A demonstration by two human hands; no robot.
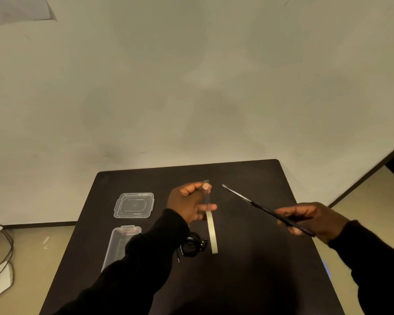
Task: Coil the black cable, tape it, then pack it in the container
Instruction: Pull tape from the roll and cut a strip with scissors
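Partly sleeve-hidden black cable (192, 246), left hand (189, 202) pinching barely visible tape (212, 233), right hand (309, 220) gripping blurred scissors (266, 210).

one head camera looks forward and down from above the near edge of the dark table (248, 280), quite close.

- The left hand (189, 202) is raised over the dark surface (248, 269), its grip pinching a clear strip of tape (207, 194) pulled up from the tape roll (212, 233).
- The roll stands on edge below the fingers.
- The right hand (314, 220) holds black scissors (266, 210), tips pointing toward ten o'clock, close to the strip but apart from it.
- The coiled black cable (192, 246) lies on the surface just left of the roll.
- At nine o'clock sits the clear container (121, 244), partly behind the left sleeve; its lid (134, 205) lies beyond it.
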